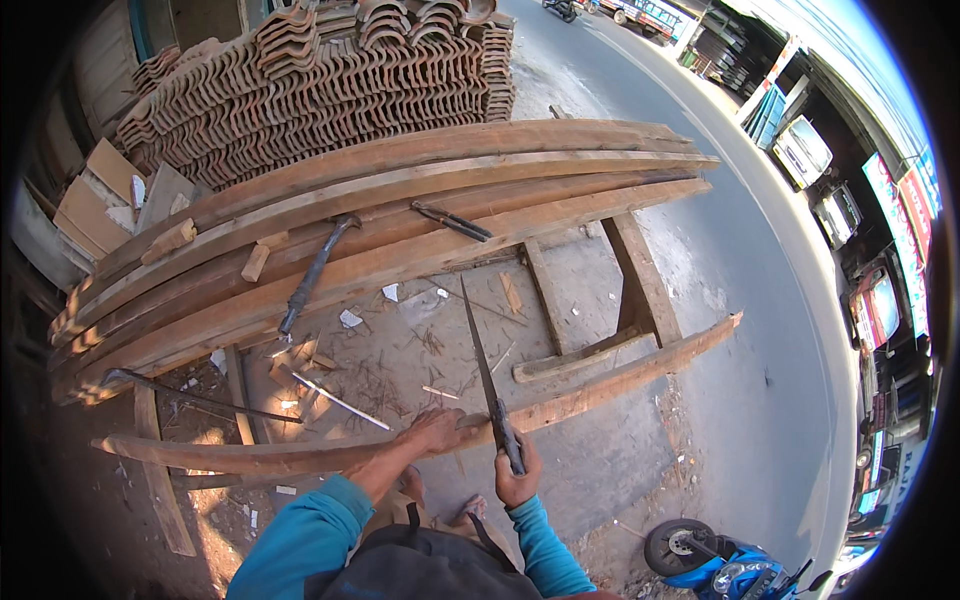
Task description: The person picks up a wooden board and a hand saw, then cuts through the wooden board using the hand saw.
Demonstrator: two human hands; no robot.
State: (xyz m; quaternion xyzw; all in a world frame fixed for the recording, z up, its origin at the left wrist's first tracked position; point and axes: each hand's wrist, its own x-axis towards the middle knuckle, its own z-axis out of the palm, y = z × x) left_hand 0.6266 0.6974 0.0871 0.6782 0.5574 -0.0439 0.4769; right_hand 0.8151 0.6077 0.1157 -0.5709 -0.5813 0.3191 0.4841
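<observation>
A long wooden beam [610,385] lies crosswise in front of me, raised on wooden supports. My left hand [432,432] grips it near its middle, the fingers closed over the wood. My right hand [517,478] is wrapped round the dark handle of a handsaw [484,370]. The saw's blade points away from me and crosses the beam just right of my left hand; whether its teeth are in the wood I cannot make out.
Beyond, several thick beams [420,258] lie side by side, bearing a hammer [316,272], pincers [452,221] and wood offcuts. A crowbar [210,402] rests at left. Stacked roof tiles [320,110] stand behind. A road [740,230] runs along the right; a blue motorcycle [735,568] is near right.
</observation>
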